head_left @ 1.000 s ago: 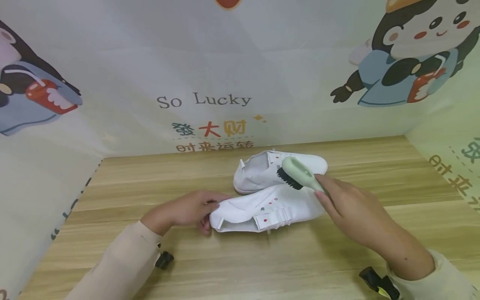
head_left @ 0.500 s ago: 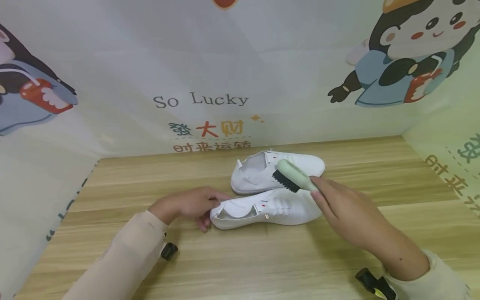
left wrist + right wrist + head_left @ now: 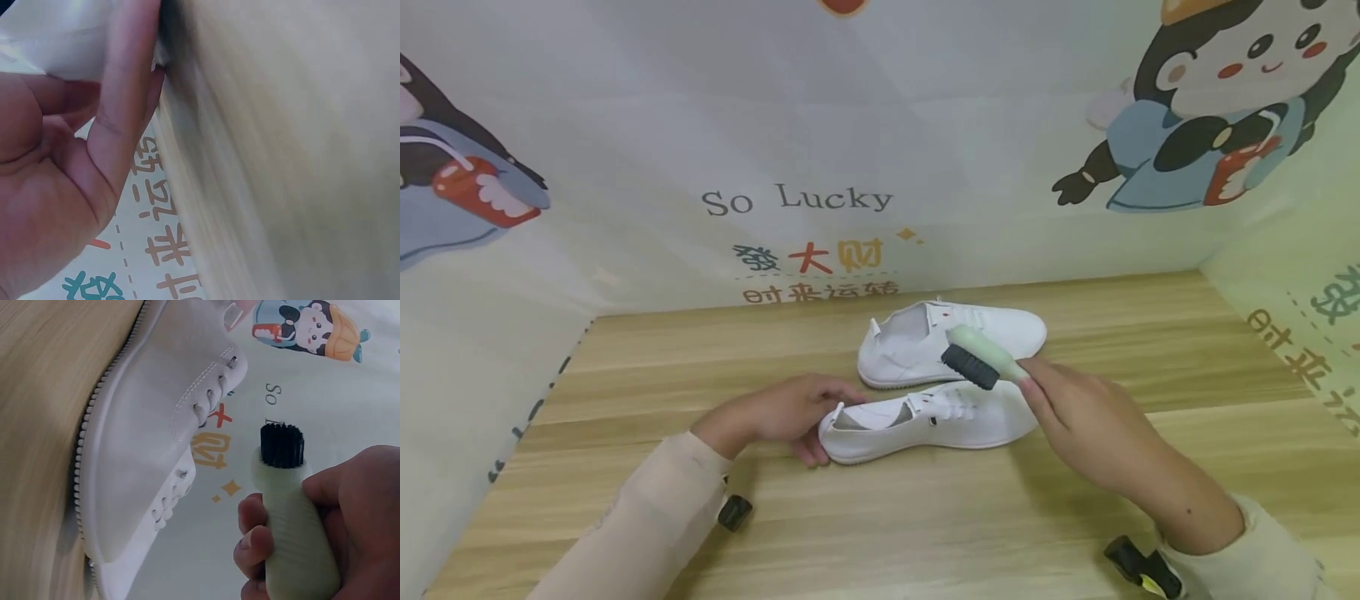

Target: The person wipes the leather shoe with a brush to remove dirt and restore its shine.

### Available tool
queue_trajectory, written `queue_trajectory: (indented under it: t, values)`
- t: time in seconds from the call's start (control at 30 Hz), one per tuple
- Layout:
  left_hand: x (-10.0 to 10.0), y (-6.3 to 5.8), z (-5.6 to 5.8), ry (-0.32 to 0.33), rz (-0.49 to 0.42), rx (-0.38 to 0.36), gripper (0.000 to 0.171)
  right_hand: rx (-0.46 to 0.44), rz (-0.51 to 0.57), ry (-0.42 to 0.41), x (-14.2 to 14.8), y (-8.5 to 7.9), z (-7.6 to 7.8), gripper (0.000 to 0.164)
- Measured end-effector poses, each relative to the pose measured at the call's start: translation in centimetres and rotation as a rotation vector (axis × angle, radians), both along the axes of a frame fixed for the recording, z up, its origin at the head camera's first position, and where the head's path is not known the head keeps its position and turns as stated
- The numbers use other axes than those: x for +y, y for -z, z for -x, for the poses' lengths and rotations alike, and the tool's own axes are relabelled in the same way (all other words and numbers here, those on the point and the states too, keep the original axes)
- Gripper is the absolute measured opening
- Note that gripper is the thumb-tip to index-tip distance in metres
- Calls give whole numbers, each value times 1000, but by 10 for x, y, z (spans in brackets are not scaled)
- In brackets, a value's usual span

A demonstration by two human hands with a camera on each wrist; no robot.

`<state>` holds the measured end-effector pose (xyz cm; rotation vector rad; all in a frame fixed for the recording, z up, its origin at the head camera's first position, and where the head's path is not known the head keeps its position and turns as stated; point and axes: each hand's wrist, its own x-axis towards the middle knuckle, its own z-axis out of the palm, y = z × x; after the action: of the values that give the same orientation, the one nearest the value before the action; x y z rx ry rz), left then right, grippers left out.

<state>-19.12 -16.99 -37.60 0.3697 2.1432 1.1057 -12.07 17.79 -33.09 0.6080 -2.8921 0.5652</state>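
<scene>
A white lace-up shoe (image 3: 985,421) sits upright on its sole on the wooden table, toe to the right. My left hand (image 3: 790,412) grips it at the heel; in the left wrist view the fingers (image 3: 122,94) curl against the white heel (image 3: 69,50). A light green brush (image 3: 981,346) with black bristles is in my right hand (image 3: 1093,421), which grips the handle above the shoe's toe end. In the right wrist view its bristles (image 3: 282,445) stand apart from the shoe (image 3: 134,431).
Just behind lies a second white shoe (image 3: 1015,329), also toe right, partly covered by the brush. The wooden table (image 3: 880,525) meets a printed backdrop (image 3: 1000,150) at the back and sides. Black wrist devices (image 3: 735,512) show beneath the sleeves.
The near shoe was tilted with its opening toward me; my left hand has turned it upright onto its sole. The brush has shifted slightly left, its bristles turned more toward me.
</scene>
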Motion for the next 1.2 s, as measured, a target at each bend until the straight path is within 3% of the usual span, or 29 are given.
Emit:
queue_trajectory:
  t: [0.1, 0.2, 0.37, 0.47, 0.6, 0.7, 0.83, 0.97, 1.2]
  values:
    - [-3, 2, -4, -34, -15, 26, 39, -51, 75, 0, 2, 3, 2, 30]
    - [-7, 3, -9, -81, -4, 102, 40, -142, 175, 29, 8, 8, 7, 33]
    - [-18, 1, -27, -109, 200, 463, 36, -252, 294, 112, 26, 15, 6, 49]
    - [-27, -2, -41, -161, 347, 623, 33, -276, 314, 156, 41, 22, 3, 56]
    - [-37, -7, -56, -227, 396, 704, 29, -258, 259, 205, 63, 30, 2, 56]
    - [-40, -8, -62, -246, 398, 732, 28, -204, 153, 220, 76, 35, 5, 53]
    - [-39, -8, -62, -245, 415, 754, 28, -177, 64, 216, 88, 42, 12, 54]
    - [-35, -8, -66, -249, 426, 792, 28, -206, 35, 208, 93, 47, 16, 52]
    - [-23, -13, -80, -248, 426, 942, 30, -208, -32, 200, 101, 52, 16, 55]
